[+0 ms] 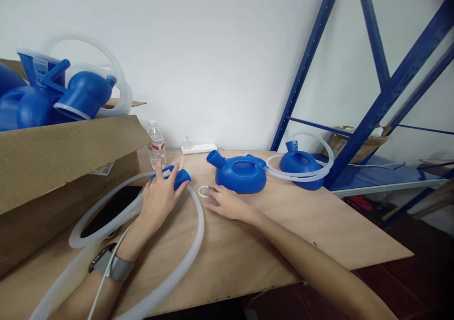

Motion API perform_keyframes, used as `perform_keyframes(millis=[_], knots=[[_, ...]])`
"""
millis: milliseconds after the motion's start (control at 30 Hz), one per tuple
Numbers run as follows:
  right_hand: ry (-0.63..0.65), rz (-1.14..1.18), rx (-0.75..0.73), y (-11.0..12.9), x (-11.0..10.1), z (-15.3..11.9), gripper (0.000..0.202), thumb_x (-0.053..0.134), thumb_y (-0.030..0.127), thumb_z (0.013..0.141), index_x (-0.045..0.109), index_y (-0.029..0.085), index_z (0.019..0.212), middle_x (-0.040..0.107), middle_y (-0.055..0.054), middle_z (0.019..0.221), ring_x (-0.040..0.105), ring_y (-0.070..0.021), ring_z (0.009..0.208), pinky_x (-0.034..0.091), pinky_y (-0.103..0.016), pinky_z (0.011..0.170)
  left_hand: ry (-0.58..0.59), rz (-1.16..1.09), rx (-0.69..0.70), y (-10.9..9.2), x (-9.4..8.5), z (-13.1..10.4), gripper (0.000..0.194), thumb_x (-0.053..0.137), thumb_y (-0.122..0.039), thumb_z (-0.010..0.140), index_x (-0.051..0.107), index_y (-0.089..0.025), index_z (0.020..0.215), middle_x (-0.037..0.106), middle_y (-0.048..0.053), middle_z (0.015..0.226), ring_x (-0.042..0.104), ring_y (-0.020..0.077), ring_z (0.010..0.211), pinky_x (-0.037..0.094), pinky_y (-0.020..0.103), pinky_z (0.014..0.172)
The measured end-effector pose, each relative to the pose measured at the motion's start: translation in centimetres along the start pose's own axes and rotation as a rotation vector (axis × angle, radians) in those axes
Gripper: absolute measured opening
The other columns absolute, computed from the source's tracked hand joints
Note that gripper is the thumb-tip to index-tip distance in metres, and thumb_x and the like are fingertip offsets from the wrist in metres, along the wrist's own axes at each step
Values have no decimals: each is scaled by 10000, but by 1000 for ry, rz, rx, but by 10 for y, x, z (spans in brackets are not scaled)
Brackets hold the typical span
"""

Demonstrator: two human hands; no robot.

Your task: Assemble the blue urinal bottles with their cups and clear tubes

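White wall (pixel 213 74) behind a workplace, with a blue steel rack (pixel 307 64) at the right. The wooden desk (pixel 248 268) spans the foreground, carrying at its left an open cardboard box (pixel 71 150) heaped with blue plastic urinal bottles (pixel 35 107), blue fittings and pale tubing. A long translucent tube (pixel 200 225) loops over the left part of the desk, encircling a dark-screened device (pixel 111 211). Right of centre stands a blue urinal bottle (pixel 239 183), its spout tilted up to the left; a second blue bottle (pixel 298 166), partly ringed by a coiled hose (pixel 331 158), stands behind it to the right, near the rack. The left hand (pixel 159 194) lies over a blue funnel head (pixel 182 178) on the desk, its grip closed around the piece between thumb and forefinger, the other fingers spread. The right hand (pixel 227 202) rests low beside the nearer bottle, fingertips at the right edge of a white ring; whether this grip pinches the ring cannot be told. At the rear are a labelled water bottle (pixel 155 142) and a white power strip (pixel 202 148). A smartwatch (pixel 101 258) encircles the left wrist, crossed by a thin white cable (pixel 106 272). Smallest is the white ring (pixel 199 191), lying between the funnel head and the nearer bottle.
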State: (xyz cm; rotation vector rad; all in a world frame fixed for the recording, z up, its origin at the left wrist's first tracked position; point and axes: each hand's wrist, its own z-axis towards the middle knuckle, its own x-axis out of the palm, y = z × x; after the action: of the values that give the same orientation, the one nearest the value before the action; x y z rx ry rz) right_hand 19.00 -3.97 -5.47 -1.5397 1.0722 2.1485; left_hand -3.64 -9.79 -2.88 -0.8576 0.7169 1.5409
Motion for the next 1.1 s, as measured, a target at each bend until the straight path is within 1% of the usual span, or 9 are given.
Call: perform_keyframes(millis=[167,367,500,600,700,767,867,967,1100], knots=[[-125,-55,-34,-4,5,1,233,541,322,1018,692,218,1162,614,-108,1349,611,-265,1213,513,-412,1011,41,188,17,-15,3,-6,542,393,-420,1030,433,-235,1538,348,283,1584,683,370,889,528,455,689],[-380,93,-259,-6,-13,6,179,573,254,1008,718,220,1107,607,-104,1356,609,-230,1248,489,-381,1083,-35,97,126,-32,-8,-3,512,484,-291,987,512,-132,1473,578,298,1319,611,436,1068,520,498,756],[-468,226,-373,3,-23,5,102,647,251,954,728,224,1010,665,-86,1248,630,-234,1212,507,-383,1070,-53,-278,520,-33,-3,7,585,536,-253,953,454,-245,1532,600,194,1316,583,368,1205,502,504,962],[-534,488,-255,9,-26,4,206,772,306,846,674,229,1010,695,-53,1121,687,-225,1078,568,-377,978,81,-646,668,-34,4,12,668,516,-322,987,285,-294,1613,464,146,1510,538,308,1319,488,439,1060],[-502,819,-138,9,-30,7,457,866,368,732,550,251,1040,660,-40,1213,716,-200,1004,600,-384,923,196,-860,610,-39,8,15,620,455,-393,1032,264,-323,1618,360,103,1611,443,286,1429,429,420,1146],[-425,965,-131,6,-35,11,512,866,419,725,493,266,1041,590,-52,1366,719,-186,1004,606,-387,915,229,-984,566,-46,9,18,565,438,-418,1040,347,-312,1587,420,99,1578,456,281,1411,421,422,1152],[-343,1018,-128,-2,-53,17,545,788,508,799,468,319,1199,487,-64,1506,691,-189,1096,604,-383,917,233,-1182,428,-57,8,28,478,396,-457,1047,526,-262,1464,580,118,1390,632,241,1111,531,389,987],[-396,745,-110,-19,-81,18,552,677,513,896,440,357,1369,501,-66,1499,659,-217,1176,577,-421,967,139,-1271,218,-63,7,43,449,384,-484,1042,606,-228,1336,642,110,1228,641,219,983,540,369,915],[-529,58,29,-61,-111,11,450,627,513,931,607,266,1306,589,-106,1410,545,-312,1327,411,-516,1143,-81,-1154,12,-65,15,64,409,381,-474,1038,612,-226,1268,622,112,1214,585,256,1173,438,438,1082]])
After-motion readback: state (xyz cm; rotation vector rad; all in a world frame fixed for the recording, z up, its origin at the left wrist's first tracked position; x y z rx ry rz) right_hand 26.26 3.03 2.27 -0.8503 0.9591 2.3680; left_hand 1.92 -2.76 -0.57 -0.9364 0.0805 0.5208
